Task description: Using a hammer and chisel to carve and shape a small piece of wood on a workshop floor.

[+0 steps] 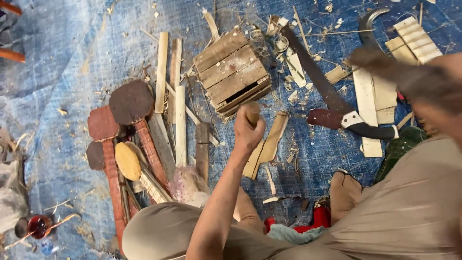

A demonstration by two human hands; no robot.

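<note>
My left hand (248, 131) is closed around the top of a short wooden piece (252, 111), held upright on the blue tarp (72, 62) just below a small slatted wooden block (231, 72). A flat wooden offcut (269, 142) lies against the hand's right side. My right hand (435, 91) is raised at the right edge and heavily blurred. It grips a dark tool (380, 62) whose shape I cannot make out. My knees and beige trousers (409, 212) fill the bottom of the view.
A hand saw (315, 77) with a black handle (373, 130) lies right of the block, a curved blade (369, 21) beyond it. Paddle-shaped carved pieces (130, 102) and slats (161, 72) lie at left. Wood chips are scattered about. A red bottle (38, 225) is at bottom left.
</note>
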